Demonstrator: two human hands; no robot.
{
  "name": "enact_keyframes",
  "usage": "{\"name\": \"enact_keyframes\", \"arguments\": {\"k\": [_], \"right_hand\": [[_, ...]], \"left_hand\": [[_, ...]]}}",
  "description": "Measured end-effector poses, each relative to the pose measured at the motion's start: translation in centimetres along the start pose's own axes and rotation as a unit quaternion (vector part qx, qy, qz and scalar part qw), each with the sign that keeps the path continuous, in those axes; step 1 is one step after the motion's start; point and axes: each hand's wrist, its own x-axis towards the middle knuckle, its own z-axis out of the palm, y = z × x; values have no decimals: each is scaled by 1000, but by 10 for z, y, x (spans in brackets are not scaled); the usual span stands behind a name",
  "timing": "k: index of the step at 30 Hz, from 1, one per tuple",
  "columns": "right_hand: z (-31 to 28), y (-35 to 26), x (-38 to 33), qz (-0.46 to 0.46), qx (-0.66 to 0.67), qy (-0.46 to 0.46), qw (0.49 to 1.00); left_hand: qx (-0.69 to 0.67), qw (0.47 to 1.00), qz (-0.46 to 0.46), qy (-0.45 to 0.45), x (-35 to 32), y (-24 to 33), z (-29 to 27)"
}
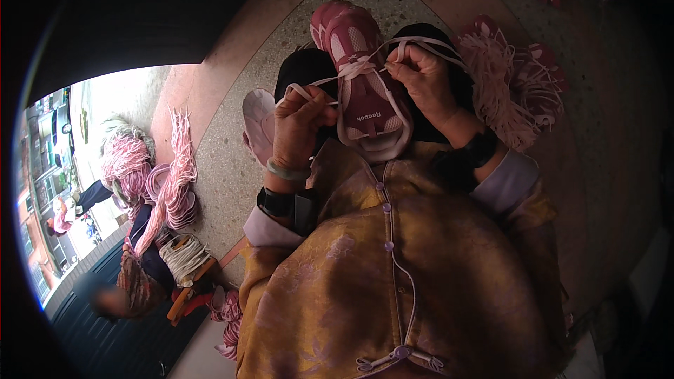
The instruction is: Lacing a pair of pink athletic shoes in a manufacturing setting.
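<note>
Both hands grip the white lace (pixel 351 70) of a pink shoe (pixel 361 77) on the lap — left hand (pixel 298 123) pinching one end, right hand (pixel 421 74) closed on loops.

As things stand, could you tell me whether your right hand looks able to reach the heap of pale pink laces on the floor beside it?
Probably yes: the right hand is pinching the pink shoe's lace, but the heap of pale pink laces lies just beyond it with nothing between.

Pink lace bundles (pixel 516 91) lie on terrazzo floor (pixel 225 161).
</note>
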Motion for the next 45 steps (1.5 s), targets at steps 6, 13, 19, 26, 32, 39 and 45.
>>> {"name": "enact_keyframes", "arguments": {"k": [6, 13, 19, 26, 32, 39, 45], "right_hand": [[1, -14, 4, -59, -103, -25, 993], [-9, -16, 23, -55, -149, -151, 976], [-4, -12, 21, -109, -131, -84, 982], [-5, -17, 17, -95, -102, -65, 988], [-8, -21, 12, -70, -84, -52, 993], [-12, -20, 5, -26, -27, -35, 999], [-9, -15, 4, -19, -27, -24, 999]], "left_hand": [[95, 994, 21, 46, -2, 5, 3], [106, 991, -1, 81, -4, 8, 3], [116, 988, 12, 97, -6, 9, 4], [110, 990, -14, 87, -6, 12, 2], [33, 997, -48, 42, -10, 20, 4], [2, 999, -34, 28, -9, 20, 13], [120, 989, 23, 78, -3, 14, 10]]}}
